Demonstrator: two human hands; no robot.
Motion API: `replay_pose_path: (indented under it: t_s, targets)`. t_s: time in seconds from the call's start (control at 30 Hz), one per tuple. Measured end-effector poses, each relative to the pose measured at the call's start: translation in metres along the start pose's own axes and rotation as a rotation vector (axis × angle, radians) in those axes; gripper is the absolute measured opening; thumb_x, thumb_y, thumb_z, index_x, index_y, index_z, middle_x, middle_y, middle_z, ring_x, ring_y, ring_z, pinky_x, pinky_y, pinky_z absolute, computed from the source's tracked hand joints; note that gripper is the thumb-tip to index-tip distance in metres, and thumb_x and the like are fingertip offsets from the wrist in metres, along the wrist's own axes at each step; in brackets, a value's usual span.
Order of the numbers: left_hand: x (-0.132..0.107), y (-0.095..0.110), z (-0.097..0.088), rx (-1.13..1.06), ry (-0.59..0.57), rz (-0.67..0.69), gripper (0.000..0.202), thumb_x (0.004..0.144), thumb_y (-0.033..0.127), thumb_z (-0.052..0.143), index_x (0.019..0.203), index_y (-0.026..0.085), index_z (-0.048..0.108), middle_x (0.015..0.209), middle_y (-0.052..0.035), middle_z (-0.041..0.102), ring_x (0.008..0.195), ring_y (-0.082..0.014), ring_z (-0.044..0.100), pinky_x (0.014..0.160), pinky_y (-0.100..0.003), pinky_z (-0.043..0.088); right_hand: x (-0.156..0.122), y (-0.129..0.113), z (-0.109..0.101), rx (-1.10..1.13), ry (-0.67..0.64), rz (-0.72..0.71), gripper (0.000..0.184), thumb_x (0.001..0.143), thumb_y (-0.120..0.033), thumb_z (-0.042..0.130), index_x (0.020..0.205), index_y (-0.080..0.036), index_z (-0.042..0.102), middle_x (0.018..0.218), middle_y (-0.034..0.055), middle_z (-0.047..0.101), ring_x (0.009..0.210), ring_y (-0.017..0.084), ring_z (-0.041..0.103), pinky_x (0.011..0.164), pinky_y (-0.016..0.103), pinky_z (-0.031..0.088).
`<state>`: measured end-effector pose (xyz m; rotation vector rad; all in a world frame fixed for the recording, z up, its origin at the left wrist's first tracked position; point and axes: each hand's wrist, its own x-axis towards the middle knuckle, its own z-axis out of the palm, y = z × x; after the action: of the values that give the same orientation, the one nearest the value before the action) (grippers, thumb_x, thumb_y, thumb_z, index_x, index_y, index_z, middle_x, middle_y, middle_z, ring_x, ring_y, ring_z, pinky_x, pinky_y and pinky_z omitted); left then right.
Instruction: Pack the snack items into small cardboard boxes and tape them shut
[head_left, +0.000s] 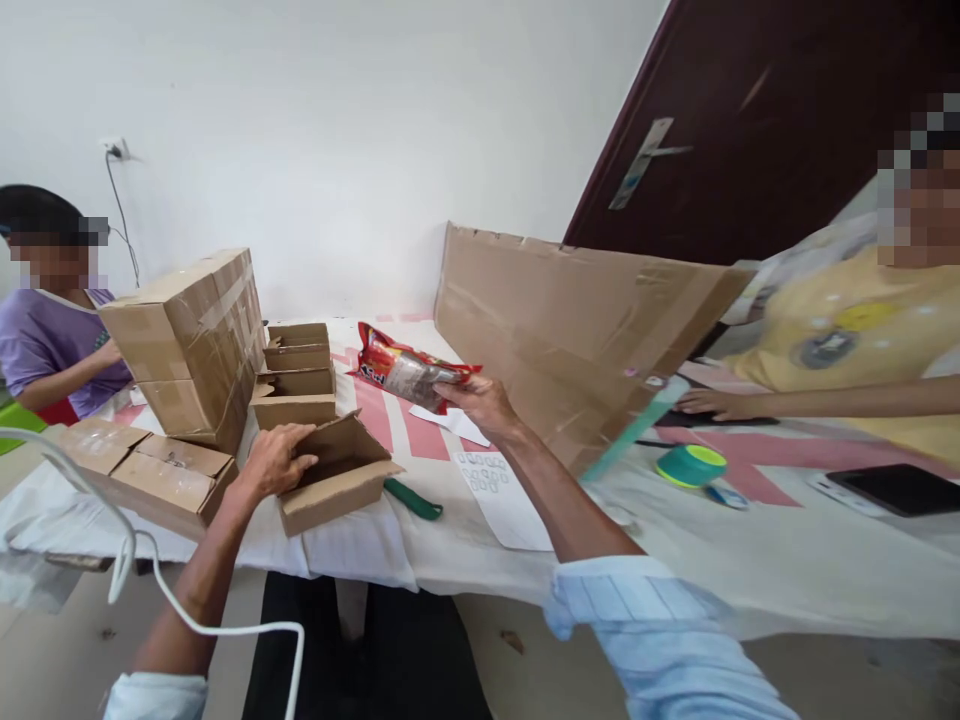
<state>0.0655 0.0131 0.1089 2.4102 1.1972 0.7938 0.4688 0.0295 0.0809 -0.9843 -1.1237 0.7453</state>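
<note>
Two bare hands at work on a cloth-covered table (690,550); clock directions are read from the front box (337,502), twelve being the far side. The right hand (480,402), at two o'clock, is narrowed in a pinch, thumb and fingers closed on the near end of the packet (412,375). The left hand (279,460) lies at the nine o'clock edge of the front box, touching it, fingers partly bent and the thumb a little apart; whether it grips the wall cannot be told. The packet, red with a clear window, is held at one o'clock, outside the box; its long axis runs from ten to four, the free end pointing to ten. Counted: one packet; three open boxes, namely the front box and two rear boxes (300,412) in file at eleven; one green strip (412,499) at four; two paper sheets, the printed sheet (499,505) at three and the smaller sheet (461,425) at two. Closed boxes (146,335) are piled at nine to ten, their exact number uncertain. A cardboard panel (577,340) leans at two.
</note>
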Motion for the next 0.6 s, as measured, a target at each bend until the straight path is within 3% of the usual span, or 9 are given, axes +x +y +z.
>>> replay_pose_path:
  t_s: [0.1,0.2,0.3,0.4,0.47,0.6]
  targets:
    - [-0.02,0.004,0.012,0.03,-0.051,0.098,0.046,0.089,0.026,0.078,0.135,0.033,0.077,0.138,-0.0097,0.078,0.131,-0.0348,0.069,0.114,-0.051,0.047,-0.005,0.034,-0.009,-0.058,-0.007,0.049,0.049,0.054,-0.056,0.101,0.084,-0.02,0.085,0.078,0.0048,0.08,0.07,0.022,0.071,0.073,0.042,0.063]
    - [-0.035,0.01,0.018,0.01,-0.079,0.144,0.046,0.094,0.026,0.073,0.139,0.035,0.074,0.142,-0.0093,0.076,0.134,-0.0341,0.068,0.115,-0.054,0.046,-0.012,0.057,-0.002,-0.08,-0.079,0.108,0.052,0.054,-0.058,0.1,0.081,-0.017,0.084,0.074,0.0055,0.078,0.066,0.022,0.07,0.069,0.041,0.061]
    - [-0.042,0.014,0.019,-0.032,-0.084,0.135,0.049,0.096,0.024,0.068,0.143,0.038,0.072,0.147,-0.0082,0.073,0.138,-0.0339,0.066,0.117,-0.056,0.045,-0.016,0.07,0.022,-0.086,-0.222,0.171,0.053,0.057,-0.06,0.098,0.082,-0.015,0.085,0.072,0.005,0.077,0.067,0.022,0.069,0.069,0.04,0.06]
    - [-0.039,0.018,0.01,-0.149,-0.07,0.069,0.042,0.098,0.033,0.067,0.139,0.04,0.075,0.144,-0.0067,0.075,0.136,-0.034,0.067,0.117,-0.054,0.047,-0.014,0.083,0.057,-0.086,-0.364,0.201,0.047,0.061,-0.058,0.095,0.082,-0.017,0.086,0.074,0.0044,0.078,0.07,0.023,0.07,0.071,0.039,0.06]
    - [-0.032,0.016,0.001,-0.279,-0.002,-0.016,0.036,0.099,0.043,0.067,0.132,0.037,0.08,0.137,-0.0079,0.078,0.131,-0.0343,0.071,0.115,-0.051,0.05,-0.01,0.092,0.083,-0.073,-0.428,0.212,0.043,0.063,-0.056,0.094,0.079,-0.017,0.085,0.074,0.0039,0.077,0.07,0.022,0.069,0.07,0.037,0.058]
    - [-0.014,-0.011,-0.008,-0.625,0.297,-0.281,0.039,0.094,0.058,0.07,0.109,0.026,0.087,0.112,-0.0131,0.085,0.11,-0.0332,0.078,0.097,-0.043,0.06,0.0,0.117,0.125,-0.01,-0.455,0.244,0.047,0.059,-0.06,0.093,0.074,-0.017,0.082,0.067,0.0015,0.072,0.062,0.018,0.063,0.061,0.032,0.053]
